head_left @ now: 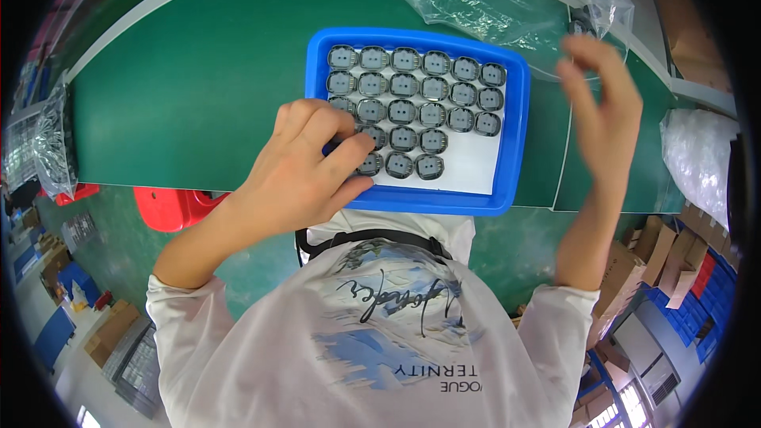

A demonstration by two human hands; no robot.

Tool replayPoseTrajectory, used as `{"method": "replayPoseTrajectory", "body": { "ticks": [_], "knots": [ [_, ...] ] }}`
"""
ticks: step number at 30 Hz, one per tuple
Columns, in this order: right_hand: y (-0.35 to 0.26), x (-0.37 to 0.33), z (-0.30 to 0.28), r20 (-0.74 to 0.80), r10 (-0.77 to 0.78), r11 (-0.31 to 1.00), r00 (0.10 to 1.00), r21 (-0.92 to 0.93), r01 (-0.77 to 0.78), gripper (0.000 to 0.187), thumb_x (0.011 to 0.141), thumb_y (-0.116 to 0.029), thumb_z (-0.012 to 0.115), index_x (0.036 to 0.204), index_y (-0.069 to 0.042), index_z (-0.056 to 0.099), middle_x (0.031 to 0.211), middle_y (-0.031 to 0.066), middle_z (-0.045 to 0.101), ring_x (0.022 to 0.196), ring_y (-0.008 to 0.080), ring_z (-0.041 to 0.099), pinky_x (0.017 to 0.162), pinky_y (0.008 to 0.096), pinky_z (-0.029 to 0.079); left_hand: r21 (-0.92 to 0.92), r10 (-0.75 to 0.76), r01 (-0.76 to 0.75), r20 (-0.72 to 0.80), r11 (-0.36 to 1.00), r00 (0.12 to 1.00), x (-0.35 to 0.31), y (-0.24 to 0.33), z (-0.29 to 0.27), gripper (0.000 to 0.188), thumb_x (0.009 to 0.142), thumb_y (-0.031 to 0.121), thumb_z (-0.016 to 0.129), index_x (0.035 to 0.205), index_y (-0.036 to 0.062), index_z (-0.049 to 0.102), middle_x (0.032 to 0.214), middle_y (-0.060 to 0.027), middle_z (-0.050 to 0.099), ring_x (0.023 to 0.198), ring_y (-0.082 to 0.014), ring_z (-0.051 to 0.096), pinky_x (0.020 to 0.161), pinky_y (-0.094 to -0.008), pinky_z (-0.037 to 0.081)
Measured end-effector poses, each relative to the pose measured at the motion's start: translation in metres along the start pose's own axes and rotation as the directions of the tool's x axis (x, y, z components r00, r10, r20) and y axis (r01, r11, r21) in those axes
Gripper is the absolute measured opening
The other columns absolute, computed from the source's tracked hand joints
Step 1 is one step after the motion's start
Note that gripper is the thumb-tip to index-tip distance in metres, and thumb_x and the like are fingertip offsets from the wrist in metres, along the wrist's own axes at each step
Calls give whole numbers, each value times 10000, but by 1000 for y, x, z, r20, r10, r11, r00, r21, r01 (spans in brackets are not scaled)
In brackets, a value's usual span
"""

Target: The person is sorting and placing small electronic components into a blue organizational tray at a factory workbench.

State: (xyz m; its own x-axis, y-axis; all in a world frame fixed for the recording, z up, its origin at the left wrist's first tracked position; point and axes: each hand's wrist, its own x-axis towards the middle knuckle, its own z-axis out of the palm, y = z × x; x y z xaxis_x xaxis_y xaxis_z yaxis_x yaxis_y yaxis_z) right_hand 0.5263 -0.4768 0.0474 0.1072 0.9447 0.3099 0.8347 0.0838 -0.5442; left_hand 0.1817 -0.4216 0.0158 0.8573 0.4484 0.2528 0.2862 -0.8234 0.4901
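Note:
A blue tray (515, 143) with a white liner lies on the green table, holding rows of small rounded grey plastic parts (403, 112) with dark rims and metal pins. My left hand (305, 162) reaches over the tray's left edge with its fingers curled and its thumb drawn in. Its fingertips are at the parts of the lower left rows and hide some of them; whatever they grip is hidden. To the right of the tray my right hand (606, 103) is raised, slightly blurred, with thumb and fingers apart. Nothing shows between them. It is close to a clear plastic bag (491, 0).
A small dark item (583, 20) is at the bag beyond my right hand. Another clear bag (54, 143) hangs at the table's left end. A red stool (170, 208) stands below the front edge. White plastic wrap (697, 158) and cardboard boxes (622, 269) are at the right.

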Motion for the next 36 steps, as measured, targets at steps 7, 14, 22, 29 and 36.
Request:
{"method": "replayPoseTrajectory", "body": {
  "ticks": [7,14,22,29,36],
  "knots": [
    [100,60,4,61,69,915,996,-401,-39,301,964,-157,620,1224,-11,656,1200,178,688,1051,327,674,951,373,509,18,29,-30,31,999,999,0,-10,-5,494,635,179,881,1063,70,660,1083,-107,548,1055,-328,523,872,-459,431],
    [103,70,21,167,205,823,965,-562,-78,332,929,-138,621,1236,-17,657,1172,211,689,1083,377,665,953,428,509,-48,53,-52,11,997,999,13,3,2,488,646,211,869,1072,91,664,1123,-115,552,1079,-340,517,904,-481,424],
    [88,49,23,61,130,906,990,-413,-94,299,902,-135,668,1170,-2,669,1066,188,709,955,336,696,864,407,538,1,188,-188,-12,982,982,29,5,26,424,653,179,860,1027,100,676,1213,-121,552,1118,-358,494,927,-489,419],
    [74,41,28,-57,256,903,965,-343,-260,247,901,-160,683,1088,-3,647,988,134,724,876,293,693,811,391,541,-82,172,-172,1,982,985,44,15,28,445,670,184,862,1042,82,640,1241,-151,542,1177,-371,479,983,-501,408],
    [99,35,29,-152,-31,941,988,-338,-22,199,887,-142,698,1034,-21,640,1022,98,707,859,265,670,809,373,529,-69,134,-133,21,989,991,49,14,34,501,662,202,879,1081,87,632,1272,-148,528,1199,-370,462,1002,-509,386]
  ]
}}
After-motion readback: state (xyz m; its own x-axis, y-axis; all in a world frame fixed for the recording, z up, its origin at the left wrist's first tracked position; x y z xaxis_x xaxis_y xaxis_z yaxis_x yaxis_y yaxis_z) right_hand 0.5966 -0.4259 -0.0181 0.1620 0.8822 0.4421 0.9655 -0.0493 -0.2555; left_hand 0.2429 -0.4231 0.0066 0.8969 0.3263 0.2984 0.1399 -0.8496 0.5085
